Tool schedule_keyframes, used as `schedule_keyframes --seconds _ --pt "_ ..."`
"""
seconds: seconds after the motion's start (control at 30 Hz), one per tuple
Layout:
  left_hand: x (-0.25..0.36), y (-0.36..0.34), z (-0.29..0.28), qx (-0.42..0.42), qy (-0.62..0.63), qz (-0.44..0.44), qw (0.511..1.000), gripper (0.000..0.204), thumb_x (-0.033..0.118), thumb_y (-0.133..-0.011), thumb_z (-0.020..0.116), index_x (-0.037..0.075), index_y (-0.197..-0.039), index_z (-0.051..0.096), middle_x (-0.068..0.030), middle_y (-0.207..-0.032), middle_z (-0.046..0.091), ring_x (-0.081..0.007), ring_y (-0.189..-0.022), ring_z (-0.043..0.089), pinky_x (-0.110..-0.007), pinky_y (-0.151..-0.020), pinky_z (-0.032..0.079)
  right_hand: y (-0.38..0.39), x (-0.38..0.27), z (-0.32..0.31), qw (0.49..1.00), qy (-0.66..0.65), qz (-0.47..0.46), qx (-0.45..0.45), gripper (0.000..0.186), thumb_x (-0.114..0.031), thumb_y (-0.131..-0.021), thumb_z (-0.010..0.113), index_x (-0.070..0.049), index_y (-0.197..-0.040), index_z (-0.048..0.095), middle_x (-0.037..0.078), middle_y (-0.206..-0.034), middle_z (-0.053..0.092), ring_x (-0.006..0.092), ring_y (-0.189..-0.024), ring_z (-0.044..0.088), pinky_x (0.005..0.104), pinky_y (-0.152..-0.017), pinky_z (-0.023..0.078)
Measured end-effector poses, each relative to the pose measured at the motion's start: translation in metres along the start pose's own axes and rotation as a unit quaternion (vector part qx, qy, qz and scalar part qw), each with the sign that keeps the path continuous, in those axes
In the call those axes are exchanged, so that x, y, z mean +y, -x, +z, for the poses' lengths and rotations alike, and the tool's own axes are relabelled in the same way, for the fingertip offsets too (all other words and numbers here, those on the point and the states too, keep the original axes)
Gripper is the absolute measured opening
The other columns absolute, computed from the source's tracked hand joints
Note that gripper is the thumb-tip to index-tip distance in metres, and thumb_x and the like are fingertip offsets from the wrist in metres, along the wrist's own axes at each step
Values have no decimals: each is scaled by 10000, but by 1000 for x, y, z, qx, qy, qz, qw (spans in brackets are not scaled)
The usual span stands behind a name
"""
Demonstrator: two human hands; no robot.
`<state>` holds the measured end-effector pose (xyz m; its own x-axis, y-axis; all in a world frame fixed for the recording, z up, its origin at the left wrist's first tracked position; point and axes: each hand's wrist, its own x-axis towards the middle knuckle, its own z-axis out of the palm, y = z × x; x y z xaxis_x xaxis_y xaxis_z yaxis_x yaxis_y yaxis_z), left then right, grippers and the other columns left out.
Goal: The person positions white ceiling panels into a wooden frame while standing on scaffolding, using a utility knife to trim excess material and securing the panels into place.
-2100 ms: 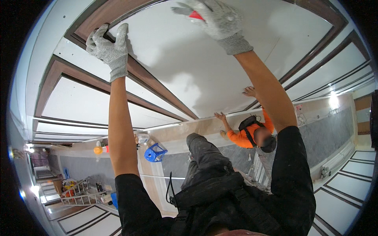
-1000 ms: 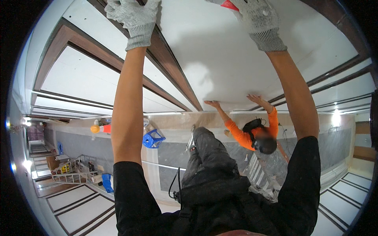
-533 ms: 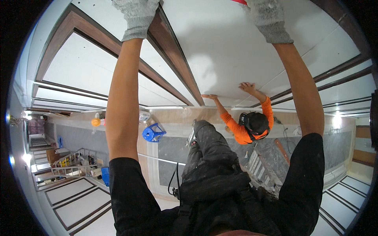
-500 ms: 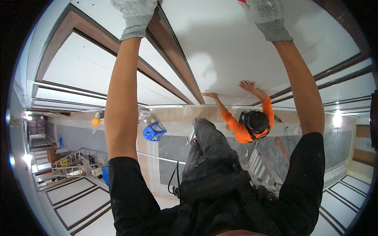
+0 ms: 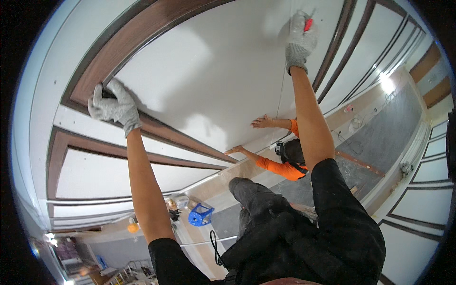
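A large white wall panel [image 5: 204,76] fills the upper middle, with a brown wood-look moulding [image 5: 102,66] along its left side and top. My left hand [image 5: 114,107], in a grey knit glove, rests at the moulding's corner with bent fingers. Something dark shows between its thumb and fingers; I cannot make out what. At the panel's upper right, my gloved right hand [image 5: 300,42] is closed around a small red tool [image 5: 308,24] with a thin tip, near a fine vertical line on the panel. Its exact kind is hidden by the fingers.
Below, a co-worker in an orange top [image 5: 280,166] has both bare hands against the panel's lower part. A blue plastic stool [image 5: 201,215] stands on the floor to the left, near a yellow hard hat [image 5: 133,227]. A bright lamp [image 5: 387,84] shines at the right.
My view has turned and tilted up the wall. My left hand now shows at the moulding's corner, and my right hand with the red tool is fully in view. The co-worker's hands remain on the panel.
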<state>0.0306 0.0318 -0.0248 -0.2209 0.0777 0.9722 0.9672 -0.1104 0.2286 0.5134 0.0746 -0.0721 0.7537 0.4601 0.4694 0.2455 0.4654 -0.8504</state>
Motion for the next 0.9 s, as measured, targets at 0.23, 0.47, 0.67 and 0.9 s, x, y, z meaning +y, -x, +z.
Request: schedule_keyframes --seconds 0.23,0.47,0.67,0.9 --pt "9 2 2 34 13 -21 999 538 413 -959 716 19 -1290 556 -248 -1355 347 -373 -1242 416 -513 -992 502 15 -13 7 988 127 -91 13 358 -285 -1019 575 -72 -1300 637 151 -1191 647 334 -1041 656 454 -932 531" --pt "10 3 -1 28 21 24 999 532 381 -988 680 -25 -1289 514 -216 -1334 350 -341 -1242 394 -493 -1025 498 11 -14 10 986 111 -126 15 330 -210 -981 638 -123 -1299 669 137 -1247 640 323 -1151 631 446 -953 545" --pt "14 3 -4 22 2 24 999 609 539 -987 608 21 -1280 476 -189 -1295 350 -343 -1261 381 -615 -1040 441 7 -30 12 969 93 -222 59 416 -97 -960 630 -37 -1371 600 176 -1171 633 373 -1073 617 468 -921 508" --pt "16 7 -3 24 23 8 999 633 580 -985 587 21 -1265 489 -176 -1284 360 -333 -1265 379 -635 -1045 413 -10 -33 -2 990 12 -140 -31 306 -103 -986 578 2 -1266 645 206 -1118 635 384 -1034 627 456 -902 504"
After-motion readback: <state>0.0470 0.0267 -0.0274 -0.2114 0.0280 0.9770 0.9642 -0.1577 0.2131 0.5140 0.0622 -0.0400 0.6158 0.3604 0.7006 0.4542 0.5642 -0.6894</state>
